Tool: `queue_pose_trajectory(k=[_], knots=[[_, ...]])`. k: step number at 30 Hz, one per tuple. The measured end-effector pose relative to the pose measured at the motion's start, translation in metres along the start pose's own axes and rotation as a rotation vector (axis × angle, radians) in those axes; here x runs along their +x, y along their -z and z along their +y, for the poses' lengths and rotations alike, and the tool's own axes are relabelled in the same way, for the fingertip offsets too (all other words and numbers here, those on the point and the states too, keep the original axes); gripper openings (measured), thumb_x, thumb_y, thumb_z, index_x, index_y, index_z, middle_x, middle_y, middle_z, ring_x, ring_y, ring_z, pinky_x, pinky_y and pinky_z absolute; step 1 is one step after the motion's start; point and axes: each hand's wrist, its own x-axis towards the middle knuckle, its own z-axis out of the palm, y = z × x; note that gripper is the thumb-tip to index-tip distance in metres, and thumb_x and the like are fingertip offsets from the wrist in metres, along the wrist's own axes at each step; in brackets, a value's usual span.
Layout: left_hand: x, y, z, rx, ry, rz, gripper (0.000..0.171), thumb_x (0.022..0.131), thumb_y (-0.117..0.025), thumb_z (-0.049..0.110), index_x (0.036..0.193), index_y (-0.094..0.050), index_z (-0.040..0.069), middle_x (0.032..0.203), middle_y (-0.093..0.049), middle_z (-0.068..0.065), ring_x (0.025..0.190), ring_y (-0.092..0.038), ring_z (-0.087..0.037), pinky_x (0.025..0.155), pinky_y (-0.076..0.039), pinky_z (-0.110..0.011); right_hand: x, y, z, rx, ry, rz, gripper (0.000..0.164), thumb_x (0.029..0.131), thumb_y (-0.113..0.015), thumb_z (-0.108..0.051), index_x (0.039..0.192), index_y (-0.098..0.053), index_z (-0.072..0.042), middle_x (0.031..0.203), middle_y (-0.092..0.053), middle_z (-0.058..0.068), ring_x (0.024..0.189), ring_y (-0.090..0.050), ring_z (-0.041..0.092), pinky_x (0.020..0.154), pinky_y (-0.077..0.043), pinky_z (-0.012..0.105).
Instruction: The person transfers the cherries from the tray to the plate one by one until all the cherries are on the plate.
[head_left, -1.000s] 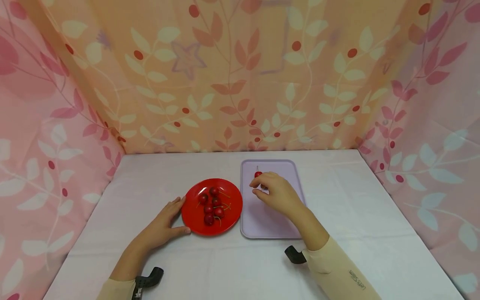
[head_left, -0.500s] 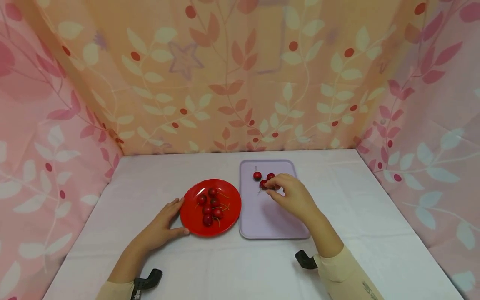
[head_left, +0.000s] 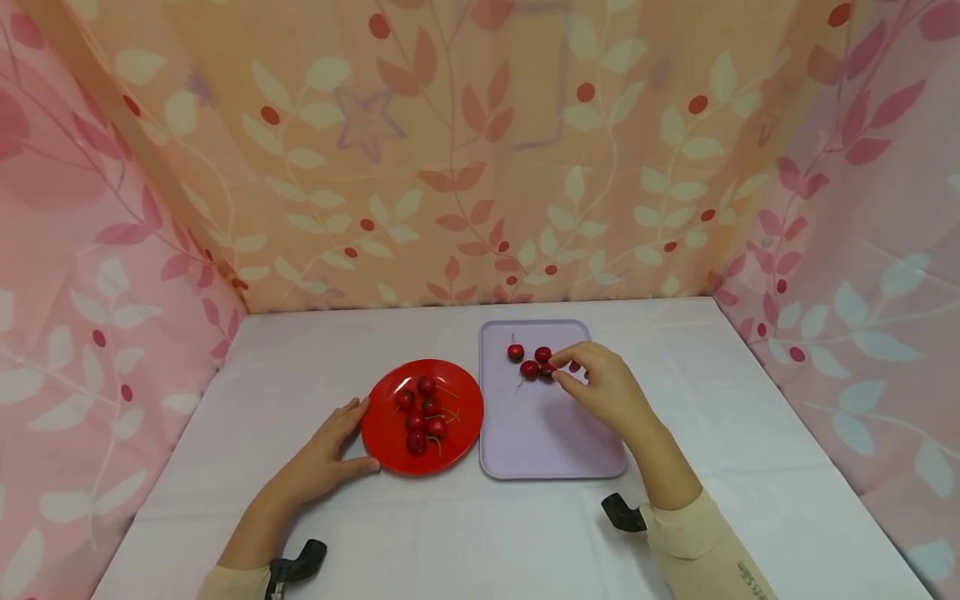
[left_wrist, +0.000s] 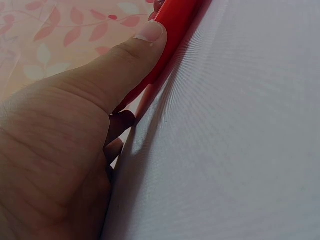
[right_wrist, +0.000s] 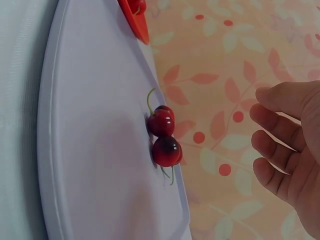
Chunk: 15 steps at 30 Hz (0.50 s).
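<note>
Two bare hands work over the table. The right hand point(head_left: 603, 387) is above the tray's far right part, its fingers bent and loose, the thumb and forefinger apart; the right wrist view shows a gap between them, and they hold nothing. The left hand point(head_left: 322, 454) rests at the plate's left rim, thumb against the near edge and straight fingers along the side.

Five cherries point(head_left: 529, 369) show near the right fingertips, one of them seen through the gap between thumb and forefinger. They lie in the tray's far half. The leftmost one's stem points to the far rim; the one nearest it sends its stem toward the near left.

The tray point(head_left: 525, 442) is lilac, with rounded corners and a raised rim, its long axis running from near to far. Its surface shows from the cherries down to the near rim, shaded beside the right hand.

The plate point(head_left: 465, 446) is round and red, just beside the tray's left rim; whether they touch I cannot tell. It holds six visible cherries, bunched around the middle, most stems pointing right.

White cloth point(head_left: 360, 533) spreads around both, reaching back to a leafy curtain point(head_left: 450, 167).
</note>
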Motion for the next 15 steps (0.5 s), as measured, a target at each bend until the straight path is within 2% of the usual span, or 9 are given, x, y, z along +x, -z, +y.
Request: queue_pose_trajectory(k=[7,15], knots=[[0.000,0.003,0.000,0.016,-0.009,0.012,0.105,0.081,-0.082,0.055,0.164,-0.026,0.025,0.168,-0.027,-0.017,0.154,-0.016,-0.048,0.116,-0.021,-0.074,0.004,0.003,0.003,-0.016,0.003,0.037,0.016,0.090,-0.079,-0.013,0.106,-0.077,-0.014,0.103,-0.074,-0.002,0.090,-0.062,0.021,0.074,-0.052,0.035],[0.000,0.001,0.002,0.003,0.014,-0.006,0.107,0.079,-0.082,0.057,0.164,-0.024,0.028,0.169,-0.025,-0.014,0.155,-0.014,-0.046,0.117,-0.020,-0.074,0.013,-0.002,0.017,-0.009,-0.037,0.059,0.015,0.090,-0.079,-0.012,0.105,-0.077,-0.012,0.100,-0.075,0.002,0.089,-0.066,0.025,0.074,-0.052,0.037]])
